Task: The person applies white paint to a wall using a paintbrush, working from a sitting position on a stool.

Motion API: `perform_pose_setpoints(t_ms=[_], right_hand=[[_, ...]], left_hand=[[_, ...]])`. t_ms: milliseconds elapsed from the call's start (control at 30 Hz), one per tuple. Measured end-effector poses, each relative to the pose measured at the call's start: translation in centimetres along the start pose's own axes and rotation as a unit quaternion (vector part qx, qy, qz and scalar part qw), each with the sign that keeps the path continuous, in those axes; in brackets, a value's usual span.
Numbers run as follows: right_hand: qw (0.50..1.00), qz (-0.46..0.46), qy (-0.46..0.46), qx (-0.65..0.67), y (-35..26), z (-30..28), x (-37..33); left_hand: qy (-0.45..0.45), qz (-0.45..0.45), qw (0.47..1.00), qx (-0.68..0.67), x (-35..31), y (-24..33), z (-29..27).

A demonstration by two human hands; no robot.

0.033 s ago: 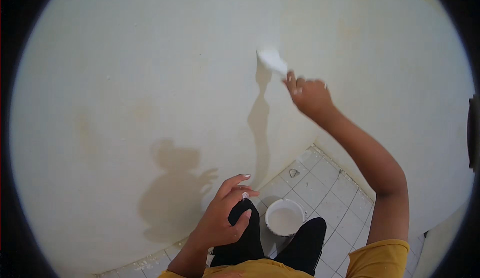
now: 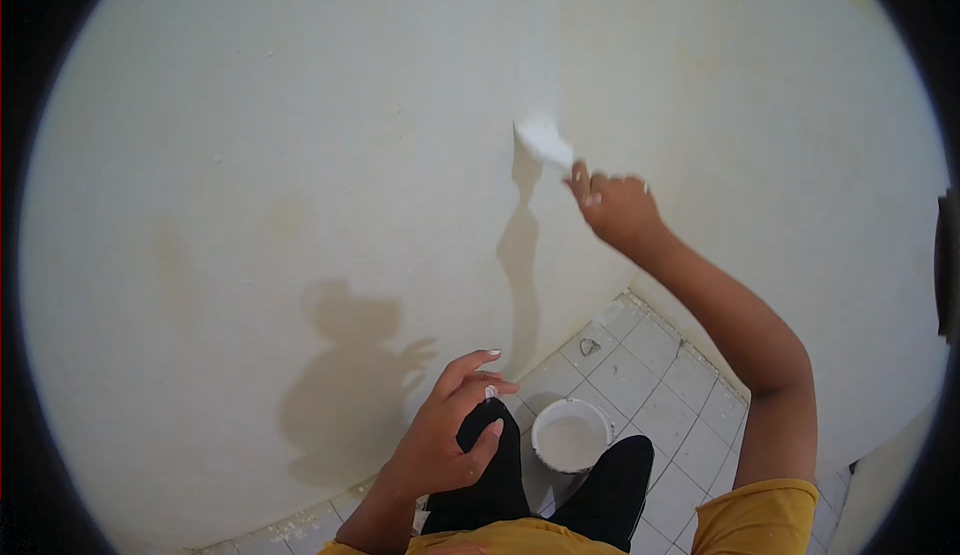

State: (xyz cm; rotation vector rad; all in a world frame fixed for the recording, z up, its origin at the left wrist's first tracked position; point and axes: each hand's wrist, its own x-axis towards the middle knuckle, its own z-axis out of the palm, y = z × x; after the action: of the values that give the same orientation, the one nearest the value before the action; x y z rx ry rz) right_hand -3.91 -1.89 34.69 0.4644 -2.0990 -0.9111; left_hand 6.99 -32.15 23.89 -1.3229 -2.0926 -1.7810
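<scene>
A white paintbrush (image 2: 541, 141) is gripped by its handle in my right hand (image 2: 618, 210), out at the end of my raised arm. Its bristle end rests against the pale wall (image 2: 400, 175), close to the corner, and casts a long shadow below. White paint specks mark my right fingers. My left hand (image 2: 450, 425) hovers over my left knee, fingers apart and curved, holding nothing. White paint shows on its fingertips too. Between my knees a white bucket (image 2: 572, 437) stands on the floor with whitish paint inside.
The floor has pale square tiles (image 2: 650, 395) with paint spatters along the wall's foot. A second wall (image 2: 800, 205) meets the first at a corner on the right. A small loop-shaped thing (image 2: 589, 347) lies near that corner. A dark object (image 2: 943, 265) shows at the right rim.
My right hand has drawn the paintbrush a short way down the wall. My left hand and the bucket look the same.
</scene>
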Motion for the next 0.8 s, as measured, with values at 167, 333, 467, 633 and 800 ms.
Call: perform_pose_setpoints(t_ms=[167, 333, 467, 633, 800], right_hand=[[0.975, -0.015, -0.157, 0.153, -0.5, 1.7, -4.1], [0.987, -0.035, -0.113, 0.105, 2.5, 2.7, -3.7], [0.998, 0.034, -0.009, 0.043, 6.9, -0.2, 2.5], [0.963, 0.151, 0.205, 0.088, 11.5, -3.6, 7.6], [0.958, 0.138, 0.248, 0.028, 11.8, -2.1, 8.1]], left_hand=[[-0.006, 0.066, 0.998, 0.005, 0.5, -0.8, 0.1], [-0.001, 0.077, 0.997, 0.025, 1.5, -0.2, 0.5], [0.042, 0.084, 0.995, -0.034, 1.2, -0.7, 1.6], [0.023, 0.057, 0.998, -0.017, 1.6, -0.9, 1.8], [-0.001, 0.054, 0.999, 0.003, 1.9, -1.3, 1.9]])
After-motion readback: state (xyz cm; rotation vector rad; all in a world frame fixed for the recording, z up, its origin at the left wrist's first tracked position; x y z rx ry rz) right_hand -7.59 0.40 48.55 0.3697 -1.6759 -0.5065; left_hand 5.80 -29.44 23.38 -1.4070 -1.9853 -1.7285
